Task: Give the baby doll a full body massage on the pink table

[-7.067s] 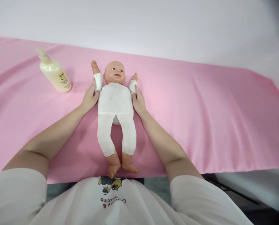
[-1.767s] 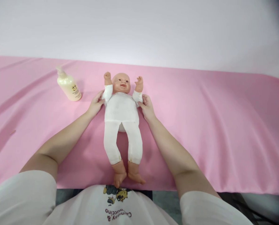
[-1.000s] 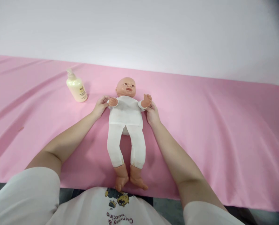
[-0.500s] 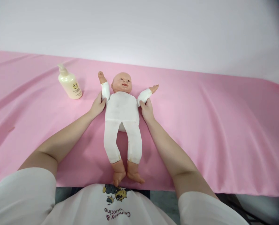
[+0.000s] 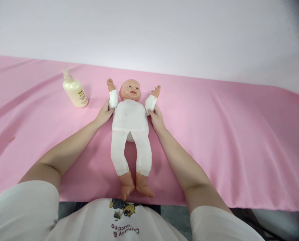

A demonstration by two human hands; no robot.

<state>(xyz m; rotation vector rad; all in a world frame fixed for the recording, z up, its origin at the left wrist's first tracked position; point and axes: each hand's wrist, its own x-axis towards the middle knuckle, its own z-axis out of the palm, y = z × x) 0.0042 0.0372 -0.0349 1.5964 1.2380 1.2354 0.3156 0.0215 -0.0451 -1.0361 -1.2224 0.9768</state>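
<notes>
A baby doll [image 5: 130,115] with a white cloth body lies face up, its head away from me and its bare feet near the table's front edge. Both of its arms are bent upward. My left hand [image 5: 104,113] is closed around the doll's arm on the left, thumb on top near the elbow. On the other side, my right hand [image 5: 157,119] grips the doll's arm on the right, with the thumb over the white sleeve and the fingers partly hidden behind it.
A cream-coloured pump bottle [image 5: 75,91] stands on the left, beyond my left forearm. Pink cloth [image 5: 202,134] with soft folds covers the table. A white wall [image 5: 149,33] rises behind the far edge.
The doll's arm in my right hand has swung upward and inward, so its hand now points up beside the head. My left hand has stayed almost where it was.
</notes>
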